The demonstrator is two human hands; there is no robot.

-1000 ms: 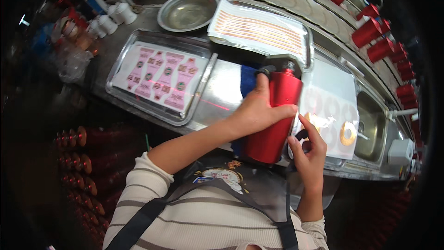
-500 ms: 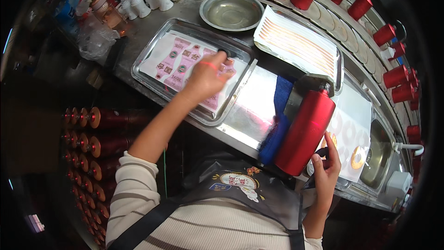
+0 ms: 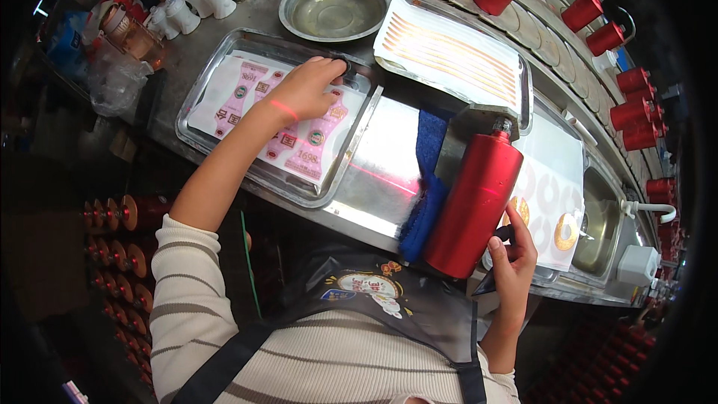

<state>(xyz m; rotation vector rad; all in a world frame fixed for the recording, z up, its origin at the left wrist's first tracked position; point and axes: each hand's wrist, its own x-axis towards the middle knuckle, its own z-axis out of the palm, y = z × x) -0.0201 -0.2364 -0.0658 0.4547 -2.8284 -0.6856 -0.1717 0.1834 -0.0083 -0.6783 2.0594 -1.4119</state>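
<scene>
A tall red metal bottle (image 3: 473,206) leans on a grey metal holder (image 3: 471,123) at the bench's front, beside a blue cloth (image 3: 426,179). My right hand (image 3: 512,258) is at the bottle's base, thumb against it, fingers closed on a small dark handle (image 3: 506,234). My left hand (image 3: 307,90) reaches into a steel tray (image 3: 202,90) and rests on a sheet of pink and white labels (image 3: 299,153). Its fingers curl down at the sheet's far edge, so I cannot see if they pinch a label.
A second tray (image 3: 523,97) holds orange-striped sheets, and a third sheet with round orange decals (image 3: 557,202) lies right of the bottle. A steel bowl (image 3: 334,6) and small white bottles (image 3: 191,7) stand at the back. Red bottles (image 3: 624,75) line the far right rim. A small sink (image 3: 598,217) is at the right.
My left hand has let go of the red bottle and moved left onto the label sheet in the tray. The bottle now rests on the holder; my right hand stays at its base.
</scene>
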